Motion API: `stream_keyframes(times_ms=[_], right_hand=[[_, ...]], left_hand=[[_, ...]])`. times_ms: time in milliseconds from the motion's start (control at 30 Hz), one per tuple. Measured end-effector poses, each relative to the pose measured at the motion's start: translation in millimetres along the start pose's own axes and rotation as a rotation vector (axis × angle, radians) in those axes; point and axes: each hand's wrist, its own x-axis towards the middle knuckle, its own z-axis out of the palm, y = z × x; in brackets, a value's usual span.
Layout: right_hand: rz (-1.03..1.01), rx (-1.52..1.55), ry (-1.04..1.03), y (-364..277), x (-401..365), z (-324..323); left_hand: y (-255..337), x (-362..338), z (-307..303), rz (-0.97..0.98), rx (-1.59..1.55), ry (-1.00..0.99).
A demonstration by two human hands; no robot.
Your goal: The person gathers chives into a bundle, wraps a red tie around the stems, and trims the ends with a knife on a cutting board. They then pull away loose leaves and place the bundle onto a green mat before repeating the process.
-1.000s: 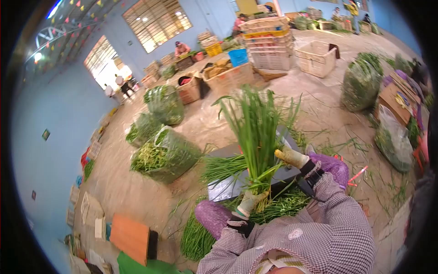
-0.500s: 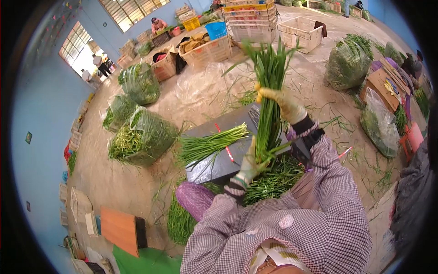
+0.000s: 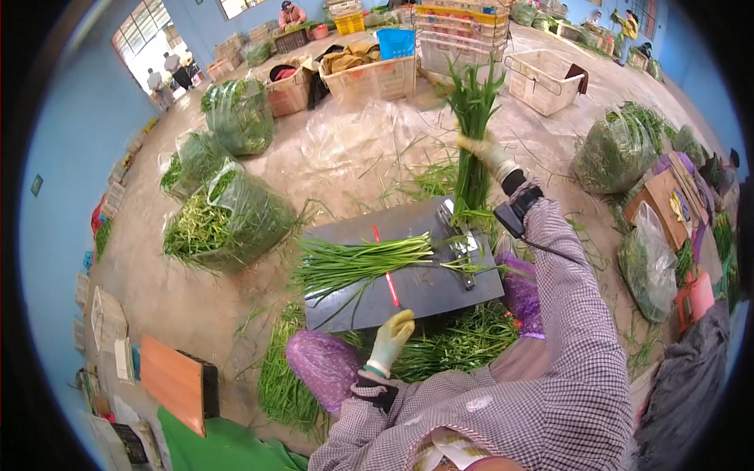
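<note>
My right hand [image 3: 488,153], in a pale glove, grips a bunch of long green garlic chives [image 3: 473,184] upright at the board's far right corner. My left hand [image 3: 391,339], also gloved, is near the board's front edge, fingers loosely bent and apart from the bunch, with nothing visible in it. On the grey board [image 3: 345,310] over my knees lies another bundle of garlic chives [image 3: 365,259], pale ends to the right, across a red strip [image 3: 390,289]. A metal fitting [image 3: 459,247] sits at the board's right end. Loose chives [image 3: 455,341] fill my lap under the board.
Stuffed clear bags of greens stand at left [image 3: 247,216] and right [image 3: 616,153]. Beyond the board are a crate with cloth [image 3: 369,82], a white crate [image 3: 543,86] and stacked crates [image 3: 459,47]. An orange board [image 3: 173,385] is at lower left. Other people work farther back.
My left hand has let go of the bunch and moved down and left to the board's front edge. My right hand still holds the bunch upright. The view has shifted slightly.
</note>
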Motion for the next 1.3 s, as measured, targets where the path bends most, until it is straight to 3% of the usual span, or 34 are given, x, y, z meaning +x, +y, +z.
stream_keyframes(times_ms=[33,100,167,200,300,433,500,633,733,833,967,1033,1100,1200,1300], right_hand=[[0.057,-0.001,0.035,30.6,1.9,-0.1],[0.017,0.019,0.21,30.9,18.4,-4.5],[0.108,0.123,0.133,-19.1,8.1,-7.9],[0.059,0.256,0.108,-34.9,1.9,-3.2],[0.124,-0.068,0.069,6.5,18.8,-2.3],[-0.151,0.225,0.196,3.5,24.3,5.0],[-0.05,-0.139,0.109,51.0,32.7,2.7],[-0.189,0.206,0.162,-0.6,26.8,4.7],[-0.27,-0.28,0.04,61.3,38.9,-1.6],[-0.128,0.114,0.239,22.1,25.1,-10.6],[-0.181,-0.106,0.332,35.5,22.7,-30.7],[0.049,0.094,0.429,-0.8,7.7,-42.1],[0.106,0.182,0.313,-34.8,-9.8,-56.7],[-0.014,0.195,0.308,-86.8,-46.6,-51.1],[0.027,0.246,0.318,-129.0,-82.1,-41.2]], left_hand=[[-11.9,-10.1,-3.9,-0.007,-0.029,0.027],[-30.4,-13.0,-11.2,-0.002,-0.089,0.087],[-38.1,-17.2,-19.7,-0.027,-0.129,0.128],[-41.3,-17.4,-22.0,-0.033,-0.148,0.146],[-53.2,-15.7,-23.0,-0.033,-0.246,0.17],[-51.0,-8.5,-19.0,-0.033,-0.267,0.157],[-50.3,-9.4,-17.7,-0.039,-0.266,0.148],[-47.7,-9.1,-16.8,-0.05,-0.232,0.168],[-40.0,-12.7,-15.4,-0.063,-0.236,0.167],[-37.7,-12.3,-18.3,-0.06,-0.206,0.159],[-24.7,6.9,-24.3,-0.011,-0.135,0.106],[7.3,20.3,-23.7,0.08,0.112,0.1],[11.7,41.0,-20.6,0.181,0.232,0.159],[60.1,59.2,-1.9,0.427,0.542,0.152],[87.2,76.0,21.7,0.607,0.665,0.169]])
